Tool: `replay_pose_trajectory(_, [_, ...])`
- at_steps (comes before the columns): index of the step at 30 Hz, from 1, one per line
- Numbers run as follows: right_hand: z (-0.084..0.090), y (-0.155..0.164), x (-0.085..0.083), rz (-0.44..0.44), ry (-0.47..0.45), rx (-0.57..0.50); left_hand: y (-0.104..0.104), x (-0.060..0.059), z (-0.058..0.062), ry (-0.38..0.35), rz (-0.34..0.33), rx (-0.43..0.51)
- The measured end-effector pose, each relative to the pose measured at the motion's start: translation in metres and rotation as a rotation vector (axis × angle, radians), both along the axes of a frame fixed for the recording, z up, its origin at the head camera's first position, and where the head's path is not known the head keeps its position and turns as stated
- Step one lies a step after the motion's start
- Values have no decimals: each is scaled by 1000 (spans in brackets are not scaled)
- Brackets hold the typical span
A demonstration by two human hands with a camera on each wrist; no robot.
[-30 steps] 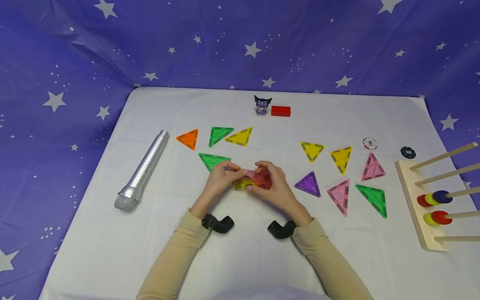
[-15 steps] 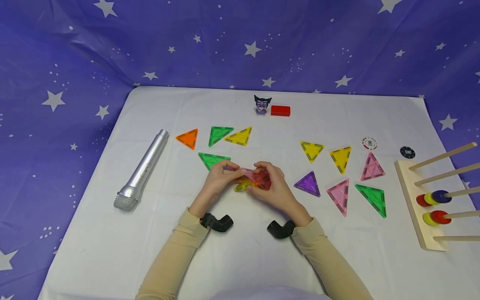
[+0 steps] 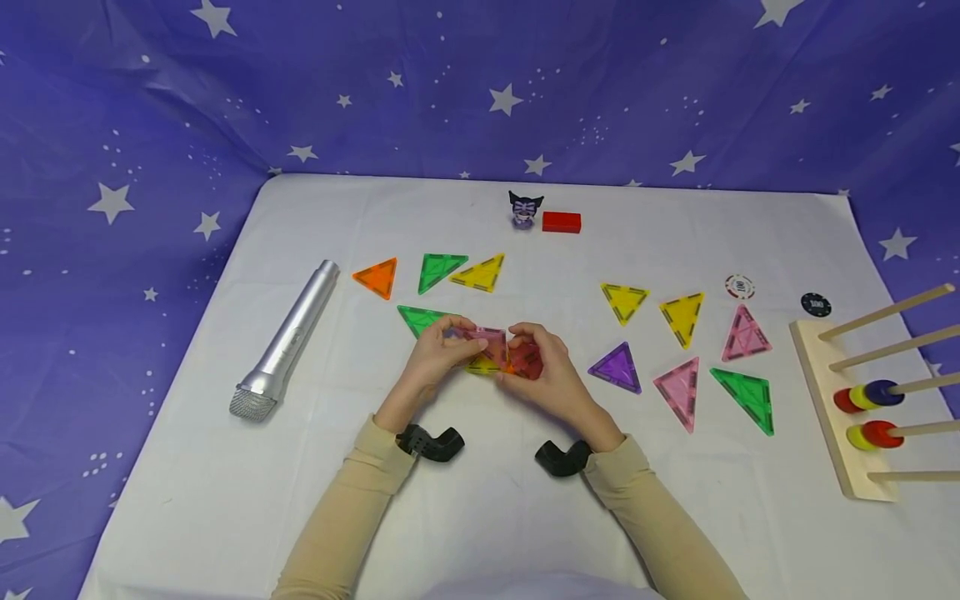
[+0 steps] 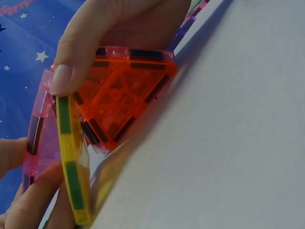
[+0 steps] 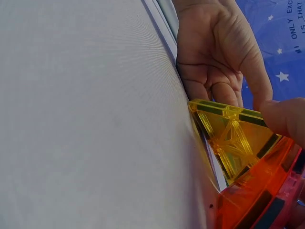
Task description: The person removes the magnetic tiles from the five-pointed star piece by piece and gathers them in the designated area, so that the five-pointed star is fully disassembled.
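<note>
Near the table's middle, my left hand (image 3: 433, 357) pinches a pink magnetic tile (image 3: 489, 342) between thumb and fingers, its face turned up to the head camera. Close on its right, my right hand (image 3: 553, 373) grips a small cluster of magnetic tiles. An orange triangle (image 4: 116, 93) and a yellow triangle (image 5: 233, 136) show in that cluster, with pink or red pieces behind the orange one. My right thumb presses where yellow and orange meet. The pink tile stands beside the yellow one; whether they touch, I cannot tell. A green triangle (image 3: 417, 317) lies just beyond my left hand.
Loose tiles lie around, including an orange triangle (image 3: 377, 278) and a purple one (image 3: 617, 369). A silver microphone (image 3: 287, 337) lies left. A small figurine (image 3: 524, 212) and red block (image 3: 562, 222) are at the back. A wooden peg rack (image 3: 840, 408) stands right, near two poker chips.
The pink tile in my left hand has tipped from nearly edge-on to showing its broad face. My left hand has shifted slightly; the right hand stays almost still.
</note>
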State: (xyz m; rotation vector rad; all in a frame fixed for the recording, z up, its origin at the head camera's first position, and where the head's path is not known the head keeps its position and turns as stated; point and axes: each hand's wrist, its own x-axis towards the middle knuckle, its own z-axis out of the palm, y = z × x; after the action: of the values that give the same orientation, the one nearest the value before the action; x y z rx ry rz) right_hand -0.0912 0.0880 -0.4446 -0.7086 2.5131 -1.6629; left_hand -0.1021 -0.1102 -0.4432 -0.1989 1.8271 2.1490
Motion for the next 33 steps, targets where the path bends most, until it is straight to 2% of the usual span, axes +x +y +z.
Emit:
replay_pose_trajectory(7, [5, -1, 0, 14, -18, -12, -3, -1, 1, -69, -8, 110])
replay_pose_trajectory(14, [35, -5, 9, 50, -30, -38, -9, -1, 2, -58, -41, 219])
replay_pose_trajectory(16, [39, -6, 9, 50, -43, -34, -10, 0, 1, -51, -40, 249])
replay_pose_trajectory(19, [42, -8, 10, 41, -68, -4, -13, 1, 1, -17, -47, 227])
replay_pose_trajectory(22, [42, -11, 10, 44, -77, 8, -20, 6, 5, 33, -34, 151])
replay_pose_trajectory(25, [41, -14, 10, 57, -77, 6, -30, 13, 13, 83, 24, 54])
replay_pose_trajectory(27, [41, -14, 10, 57, -82, 1, -36, 16, 18, 101, 98, -1])
replay_pose_trajectory(30, [41, -11, 11, 39, -90, -4, -45, 19, 23, 121, 244, -63])
replay_pose_trajectory(33, [42, -8, 12, 18, -91, -4, -56, 21, 23, 132, 397, -121])
